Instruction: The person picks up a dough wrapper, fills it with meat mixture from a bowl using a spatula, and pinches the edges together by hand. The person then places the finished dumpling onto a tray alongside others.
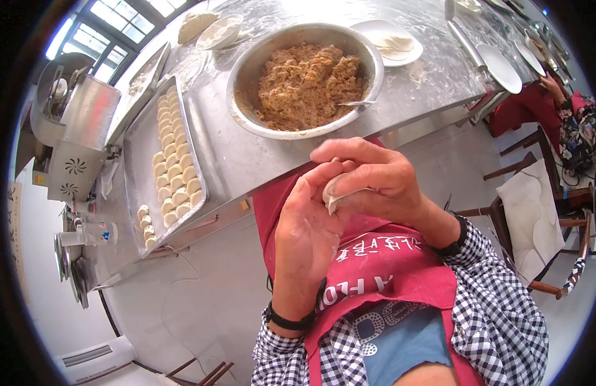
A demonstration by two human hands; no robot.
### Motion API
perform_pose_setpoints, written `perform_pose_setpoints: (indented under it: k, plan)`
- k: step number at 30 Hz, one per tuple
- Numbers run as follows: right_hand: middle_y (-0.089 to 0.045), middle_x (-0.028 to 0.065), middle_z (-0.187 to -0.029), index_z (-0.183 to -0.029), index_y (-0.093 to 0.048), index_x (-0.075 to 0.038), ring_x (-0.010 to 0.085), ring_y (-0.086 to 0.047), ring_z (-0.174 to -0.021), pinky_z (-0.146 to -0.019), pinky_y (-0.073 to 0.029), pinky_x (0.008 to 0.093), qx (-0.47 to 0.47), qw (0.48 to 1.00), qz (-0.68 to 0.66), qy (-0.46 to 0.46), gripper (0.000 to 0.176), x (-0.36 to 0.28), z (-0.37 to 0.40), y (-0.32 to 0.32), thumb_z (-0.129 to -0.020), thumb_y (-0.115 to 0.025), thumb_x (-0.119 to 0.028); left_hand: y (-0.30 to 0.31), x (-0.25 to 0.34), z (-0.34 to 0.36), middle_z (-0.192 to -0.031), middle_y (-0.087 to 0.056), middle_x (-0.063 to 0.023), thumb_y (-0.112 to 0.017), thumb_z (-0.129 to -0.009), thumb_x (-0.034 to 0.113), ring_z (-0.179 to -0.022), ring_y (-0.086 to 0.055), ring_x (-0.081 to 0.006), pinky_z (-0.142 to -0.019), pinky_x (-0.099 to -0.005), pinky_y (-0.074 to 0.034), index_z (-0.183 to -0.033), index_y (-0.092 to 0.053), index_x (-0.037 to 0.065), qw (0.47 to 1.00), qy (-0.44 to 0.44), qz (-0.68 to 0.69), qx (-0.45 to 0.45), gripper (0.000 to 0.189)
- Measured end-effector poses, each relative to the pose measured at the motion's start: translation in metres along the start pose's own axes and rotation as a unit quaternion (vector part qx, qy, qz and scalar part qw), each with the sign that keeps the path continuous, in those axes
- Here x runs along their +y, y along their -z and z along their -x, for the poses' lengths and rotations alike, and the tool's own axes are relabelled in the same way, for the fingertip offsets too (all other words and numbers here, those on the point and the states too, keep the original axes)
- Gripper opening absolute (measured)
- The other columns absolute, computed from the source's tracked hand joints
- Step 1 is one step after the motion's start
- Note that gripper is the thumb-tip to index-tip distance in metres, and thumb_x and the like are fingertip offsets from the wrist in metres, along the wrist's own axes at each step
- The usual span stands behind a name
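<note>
In front of my red apron I hold a pale dumpling [337, 194], its wrapper folded, between both hands. My right hand [391, 183] is closed on it, with the fingers curled over the top. My left hand [309, 222] is upright with its fingertips pressed to the dumpling's other side. Part of the dumpling is hidden by the fingers. Just beyond my hands stands a big metal bowl [237, 106] of brown minced filling [304, 83]. A metal utensil handle [357, 103] sticks out of the filling near the right rim.
On the left a metal tray [136, 174] holds rows of finished dumplings [172, 151]. Wrappers lie on a white plate [410, 55] at the back right. A metal machine [82, 128] stands far left. Chairs [536, 212] and another person [574, 122] are at the right.
</note>
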State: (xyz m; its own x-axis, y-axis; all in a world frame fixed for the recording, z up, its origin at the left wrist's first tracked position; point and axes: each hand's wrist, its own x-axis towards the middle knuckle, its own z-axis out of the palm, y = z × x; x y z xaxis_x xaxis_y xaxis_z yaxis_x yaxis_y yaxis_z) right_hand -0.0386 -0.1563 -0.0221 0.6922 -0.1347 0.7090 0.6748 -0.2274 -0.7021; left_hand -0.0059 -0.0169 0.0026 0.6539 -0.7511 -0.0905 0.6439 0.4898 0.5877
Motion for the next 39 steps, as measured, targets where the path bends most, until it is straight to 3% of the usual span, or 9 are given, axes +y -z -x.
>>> perform_pose_setpoints:
  k: [2,4,10,13,22,25,31,37,39]
  plan:
    - [-0.061,0.0125,-0.104,-0.076,-0.061,-0.003,0.0202,-0.062,-0.086,-0.075,-0.049,0.0313,0.003,1.000,-0.027,0.015,0.011,0.005,0.000,0.001,-0.069,-0.069,-0.007,0.005,-0.003,0.000,-0.118,-0.051,-0.0127,-0.033,-0.096,0.030,-0.110,-0.049,-0.0205,-0.094,-0.0359,-0.040,-0.118,-0.045,-0.004,0.999,-0.006,0.047,-0.018,0.042]
    - [-0.060,0.0148,-0.105,-0.078,-0.062,-0.002,0.0194,-0.062,-0.088,-0.077,-0.049,0.0321,-0.037,0.991,0.072,0.109,0.012,0.010,-0.006,0.004,-0.069,-0.069,-0.007,0.007,-0.004,0.000,-0.116,-0.052,-0.0118,-0.034,-0.096,0.029,-0.108,-0.050,-0.0198,-0.093,-0.0354,-0.041,-0.118,-0.045,-0.004,0.995,-0.010,0.093,-0.035,0.041]
    - [-0.064,0.0077,-0.097,-0.079,-0.064,-0.004,0.0219,-0.061,-0.091,-0.079,-0.048,0.0316,-0.012,0.997,0.067,0.024,0.010,-0.009,-0.008,-0.006,-0.070,-0.067,-0.007,0.003,0.001,0.002,-0.112,-0.052,-0.0087,-0.034,-0.097,0.029,-0.105,-0.051,-0.0179,-0.091,-0.0343,-0.042,-0.119,-0.043,0.001,0.998,0.004,0.068,-0.013,0.037]
    - [-0.064,0.0065,-0.100,-0.080,-0.065,-0.005,0.0237,-0.060,-0.095,-0.080,-0.047,0.0329,-0.001,0.979,0.176,0.105,0.010,0.003,-0.008,-0.007,-0.072,-0.065,-0.009,0.003,-0.003,0.002,-0.111,-0.053,-0.0086,-0.032,-0.097,0.030,-0.104,-0.051,-0.0178,-0.090,-0.0338,-0.042,-0.116,-0.045,0.001,0.995,0.002,0.104,-0.004,0.037]
    - [-0.063,0.0064,-0.102,-0.081,-0.065,-0.005,0.0257,-0.058,-0.099,-0.084,-0.045,0.0354,0.020,0.986,0.159,0.053,0.010,-0.004,-0.009,-0.012,-0.074,-0.063,-0.013,0.014,-0.004,0.002,-0.110,-0.054,-0.0073,-0.032,-0.097,0.032,-0.102,-0.052,-0.0195,-0.087,-0.0368,-0.044,-0.117,-0.045,0.003,0.996,0.007,0.083,0.007,0.038]
    - [-0.063,0.0070,-0.104,-0.082,-0.064,-0.006,0.0255,-0.057,-0.100,-0.085,-0.045,0.0356,-0.023,0.973,0.197,0.118,0.011,0.007,-0.008,-0.007,-0.075,-0.063,-0.015,0.006,-0.004,0.003,-0.110,-0.054,-0.0072,-0.032,-0.097,0.032,-0.102,-0.052,-0.0192,-0.086,-0.0366,-0.044,-0.117,-0.045,0.003,0.996,-0.004,0.086,0.033,0.038]
    - [-0.062,0.0085,-0.105,-0.082,-0.064,-0.005,0.0252,-0.057,-0.100,-0.083,-0.045,0.0349,-0.030,0.972,0.212,0.095,0.013,0.011,-0.005,-0.009,-0.075,-0.063,-0.016,0.006,-0.004,0.004,-0.110,-0.054,-0.0080,-0.032,-0.097,0.033,-0.101,-0.053,-0.0191,-0.085,-0.0367,-0.044,-0.116,-0.046,0.001,0.993,-0.021,0.104,0.059,0.040]
    - [-0.062,0.0066,-0.106,-0.082,-0.064,-0.005,0.0244,-0.058,-0.098,-0.083,-0.045,0.0344,-0.015,0.982,0.174,0.069,0.012,0.005,-0.005,-0.010,-0.075,-0.062,-0.014,0.015,-0.005,0.002,-0.109,-0.054,-0.0078,-0.035,-0.096,0.032,-0.103,-0.052,-0.0190,-0.088,-0.0369,-0.043,-0.121,-0.041,0.003,0.992,0.020,0.126,-0.004,0.038]
    - [-0.061,0.0075,-0.107,-0.082,-0.064,-0.005,0.0242,-0.058,-0.098,-0.082,-0.045,0.0344,-0.020,0.979,0.181,0.086,0.012,0.011,-0.004,-0.010,-0.075,-0.062,-0.014,-0.001,-0.004,0.003,-0.108,-0.055,-0.0081,-0.035,-0.096,0.031,-0.099,-0.054,-0.0189,-0.087,-0.0360,-0.044,-0.122,-0.041,0.003,0.990,-0.006,0.101,0.095,0.039]
